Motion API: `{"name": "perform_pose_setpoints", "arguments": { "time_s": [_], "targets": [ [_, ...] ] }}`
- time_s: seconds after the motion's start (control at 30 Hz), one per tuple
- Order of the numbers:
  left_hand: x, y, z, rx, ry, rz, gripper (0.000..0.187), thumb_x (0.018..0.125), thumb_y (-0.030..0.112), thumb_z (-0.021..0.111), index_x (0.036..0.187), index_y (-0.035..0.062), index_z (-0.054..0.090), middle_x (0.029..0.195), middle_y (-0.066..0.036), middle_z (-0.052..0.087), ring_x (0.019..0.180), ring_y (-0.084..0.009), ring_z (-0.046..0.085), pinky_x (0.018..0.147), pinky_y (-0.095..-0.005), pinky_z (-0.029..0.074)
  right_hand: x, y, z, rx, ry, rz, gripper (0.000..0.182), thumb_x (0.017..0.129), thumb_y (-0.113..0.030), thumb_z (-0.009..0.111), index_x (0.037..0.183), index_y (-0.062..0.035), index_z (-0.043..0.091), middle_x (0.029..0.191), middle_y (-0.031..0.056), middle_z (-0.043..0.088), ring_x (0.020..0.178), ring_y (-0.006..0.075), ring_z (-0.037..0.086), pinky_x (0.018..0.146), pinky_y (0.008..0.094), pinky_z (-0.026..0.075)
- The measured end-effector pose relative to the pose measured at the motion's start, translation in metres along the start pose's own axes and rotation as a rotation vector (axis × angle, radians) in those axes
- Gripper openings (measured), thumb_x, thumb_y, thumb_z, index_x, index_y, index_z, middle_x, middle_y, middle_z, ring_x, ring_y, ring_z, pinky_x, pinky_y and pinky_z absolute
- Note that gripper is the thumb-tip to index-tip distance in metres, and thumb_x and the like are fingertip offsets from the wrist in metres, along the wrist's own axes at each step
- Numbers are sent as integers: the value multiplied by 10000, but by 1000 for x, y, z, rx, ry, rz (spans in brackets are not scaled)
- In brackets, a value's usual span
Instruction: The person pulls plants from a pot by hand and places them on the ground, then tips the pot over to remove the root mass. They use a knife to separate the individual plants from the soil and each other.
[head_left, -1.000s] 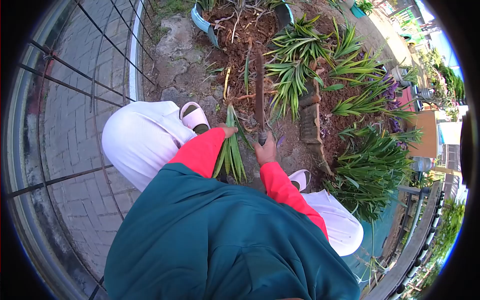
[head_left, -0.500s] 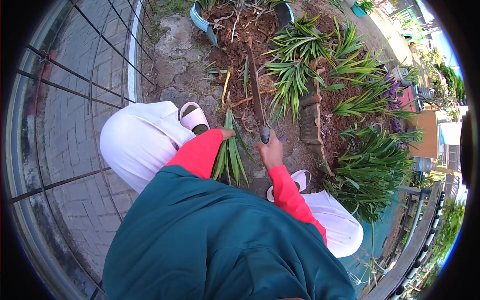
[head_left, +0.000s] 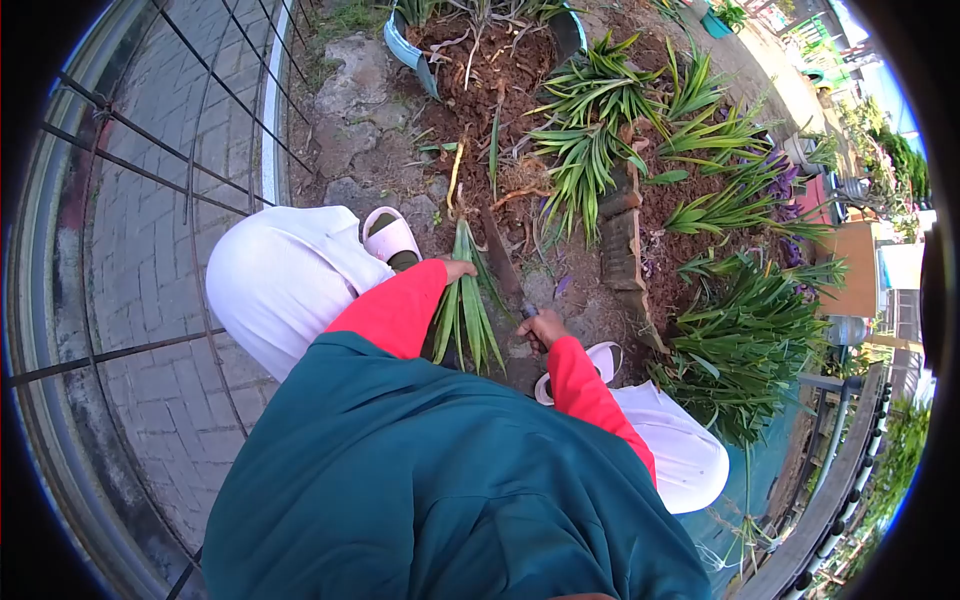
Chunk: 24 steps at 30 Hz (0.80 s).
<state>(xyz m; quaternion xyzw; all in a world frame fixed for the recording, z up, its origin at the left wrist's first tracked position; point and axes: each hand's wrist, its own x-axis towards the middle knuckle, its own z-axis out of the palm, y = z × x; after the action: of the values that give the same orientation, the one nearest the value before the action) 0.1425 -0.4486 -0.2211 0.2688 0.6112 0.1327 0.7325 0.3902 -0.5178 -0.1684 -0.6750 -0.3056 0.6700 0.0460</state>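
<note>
The right hand [head_left: 542, 327] is clenched round the handle of a long rusty blade [head_left: 497, 252] that slants onto the soil just right of a bundle of cut green leaves [head_left: 464, 300]. The left hand [head_left: 457, 268] grips that bundle near its top. Beyond the bundle lies the brown soil bed [head_left: 480, 90], a brick edging [head_left: 622, 240] to its right. No writing is legible.

Two bare hands are showing: the left hand [head_left: 458, 268] and the right hand [head_left: 541, 328]. One long rusty-bladed knife [head_left: 500, 262] is lying in the right fingers. One bundle of green strap-shaped leaves [head_left: 462, 300] is sitting under the left fingers. Two pale pink slippers [head_left: 388, 236] [head_left: 600, 356] are flanking the hands.
</note>
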Motion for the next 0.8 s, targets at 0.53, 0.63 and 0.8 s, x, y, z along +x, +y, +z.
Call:
{"name": "perform_pose_setpoints", "arguments": {
  "time_s": [0.53,0.63,0.8],
  "targets": [
    [-33,37,51,617,448,147,706,675,361,654,1200,-38,401,1071,-258,574,1024,-371,565,903,-424,433,-3,-26,-20,-160,457,-380,265,592,-111,657,823,-18,567,603,123,576,483,251,567,484,382,459],
    [-47,49,63,734,559,54,682,697,403,668,1180,-10,423,1111,-229,560,1068,-364,541,916,-401,435,-9,-27,-22,-469,572,-414,365,583,-191,667,910,-46,594,770,190,639,742,339,630,692,426,479],
    [-53,69,52,845,376,55,679,688,406,705,1165,-7,454,1180,-215,511,1073,-340,537,888,-375,463,-19,-37,-30,-714,600,-365,422,606,-241,651,993,-80,606,872,234,627,885,403,588,777,459,450]
  ]
}}
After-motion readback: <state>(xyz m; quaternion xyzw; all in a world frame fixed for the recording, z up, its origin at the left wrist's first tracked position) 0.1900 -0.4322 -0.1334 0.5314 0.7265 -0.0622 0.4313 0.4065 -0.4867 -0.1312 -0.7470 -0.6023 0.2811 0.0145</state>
